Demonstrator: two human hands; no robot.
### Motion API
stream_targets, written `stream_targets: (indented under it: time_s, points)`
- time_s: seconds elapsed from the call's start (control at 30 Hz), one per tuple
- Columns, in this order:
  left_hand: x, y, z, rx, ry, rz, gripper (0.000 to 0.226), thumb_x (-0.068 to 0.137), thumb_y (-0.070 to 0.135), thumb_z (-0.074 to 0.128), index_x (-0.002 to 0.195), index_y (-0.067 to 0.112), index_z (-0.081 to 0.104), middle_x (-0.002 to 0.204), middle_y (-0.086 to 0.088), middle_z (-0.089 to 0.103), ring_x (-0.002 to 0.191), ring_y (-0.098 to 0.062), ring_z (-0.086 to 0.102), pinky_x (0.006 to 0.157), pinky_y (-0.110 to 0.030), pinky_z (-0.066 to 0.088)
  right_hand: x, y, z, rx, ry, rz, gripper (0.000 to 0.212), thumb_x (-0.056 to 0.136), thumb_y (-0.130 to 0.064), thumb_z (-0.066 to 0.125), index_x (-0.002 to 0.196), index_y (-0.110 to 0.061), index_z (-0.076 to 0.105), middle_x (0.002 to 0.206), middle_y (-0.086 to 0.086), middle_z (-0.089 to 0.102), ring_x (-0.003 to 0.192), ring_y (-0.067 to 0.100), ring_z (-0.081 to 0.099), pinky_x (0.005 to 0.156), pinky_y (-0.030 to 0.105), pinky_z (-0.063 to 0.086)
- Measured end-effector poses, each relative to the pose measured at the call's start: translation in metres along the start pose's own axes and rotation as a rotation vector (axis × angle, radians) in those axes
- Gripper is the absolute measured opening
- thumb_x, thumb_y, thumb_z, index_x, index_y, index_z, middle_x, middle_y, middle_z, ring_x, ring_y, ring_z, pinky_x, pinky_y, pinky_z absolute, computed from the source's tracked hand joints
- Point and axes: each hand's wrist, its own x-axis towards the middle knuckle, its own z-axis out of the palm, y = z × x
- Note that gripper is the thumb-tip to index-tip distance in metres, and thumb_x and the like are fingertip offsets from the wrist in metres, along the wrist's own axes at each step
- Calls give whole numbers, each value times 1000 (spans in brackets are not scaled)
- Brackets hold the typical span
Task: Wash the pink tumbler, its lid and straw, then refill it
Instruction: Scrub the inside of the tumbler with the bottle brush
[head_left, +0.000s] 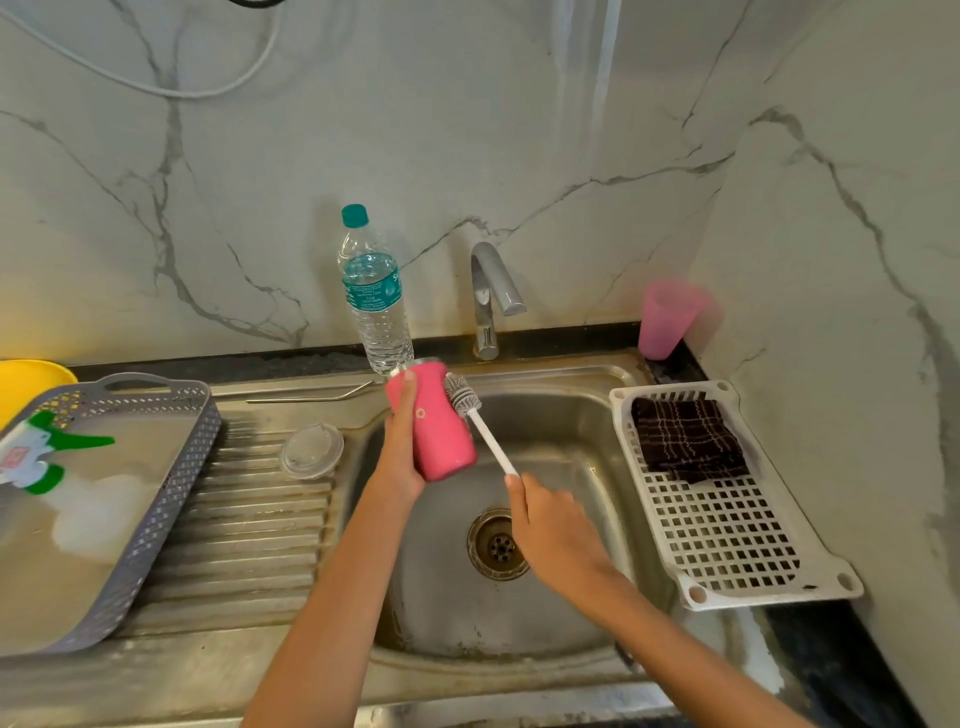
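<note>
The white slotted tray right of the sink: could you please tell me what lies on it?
A folded dark checked cloth lies on the far end of the white tray. Whatever is beneath the cloth is covered.

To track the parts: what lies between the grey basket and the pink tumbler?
In the head view, the clear lid and, farther back, the metal straw lie on the drainboard between grey basket and pink tumbler.
</note>
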Motion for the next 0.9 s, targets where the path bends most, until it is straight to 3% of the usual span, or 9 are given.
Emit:
stream_targets:
  time_s: [0.07, 0.13, 0.27, 0.4, 0.57, 0.63, 0.8, 0.9]
  points:
    - [4, 7, -2, -20, 68, 12, 74, 74, 63, 71, 131, 22, 49, 116, -11, 67, 95, -28, 70, 61, -40, 59, -20, 3, 5, -19, -15, -39, 44, 104, -42, 19, 99, -15, 54, 74, 4, 61, 70, 28, 60, 68, 42, 50]
    - [2, 10, 0, -50, 73, -10, 61, 81, 63, 64, 124, 20, 54, 106, -10, 68, 88, -26, 69, 56, -37, 59, -33, 4, 7, -35, -21, -60, 43, 103, -43, 19, 100, -17, 53, 65, -6, 50, 61, 22, 55, 62, 36, 48]
    - [-4, 5, 7, -12, -6, -36, 55, 87, 62, 56, 122, 19, 57, 100, -10, 70, 86, -26, 69, 65, -38, 60, -12, -2, 0, -42, 82, -53, 44, 103, -44, 18, 99, -15, 52, 78, 8, 65, 76, 33, 63, 65, 38, 45]
    - [-11, 0, 14, -20, 27, -22, 44, 86, 60, 59, 111, 23, 57, 100, -9, 69, 88, -25, 68, 72, -38, 59, 15, -13, -4, -27, 104, -44, 44, 103, -44, 18, 103, -14, 51, 89, 13, 66, 86, 37, 61, 66, 38, 39]
    - [4, 27, 0, -172, 97, 29, 75, 76, 68, 66, 131, 18, 52, 108, -11, 68, 92, -27, 69, 68, -40, 59, -1, -11, 6, -112, 57, -76, 45, 103, -43, 18, 106, -14, 52, 87, 13, 67, 83, 36, 62, 65, 38, 41]
    - [4, 34, -2, -160, 65, 37, 71, 78, 67, 64, 128, 18, 53, 104, -10, 69, 86, -25, 71, 66, -39, 60, -3, -11, 4, -94, 58, -72, 45, 103, -43, 18, 105, -14, 52, 86, 13, 67, 83, 36, 62, 65, 37, 41]
    - [-6, 11, 4, -37, -9, -3, 59, 83, 65, 60, 122, 21, 56, 104, -12, 72, 92, -28, 71, 80, -43, 59, 32, -21, -9, -30, 97, -31, 45, 103, -42, 20, 105, -12, 53, 88, 13, 66, 85, 36, 61, 65, 39, 44]
    - [-2, 14, 3, -83, 19, 5, 62, 81, 66, 62, 124, 21, 55, 106, -12, 70, 91, -28, 70, 75, -41, 59, 33, -17, -8, -53, 92, -37, 45, 103, -42, 20, 105, -12, 54, 89, 14, 66, 85, 37, 61, 66, 39, 42]
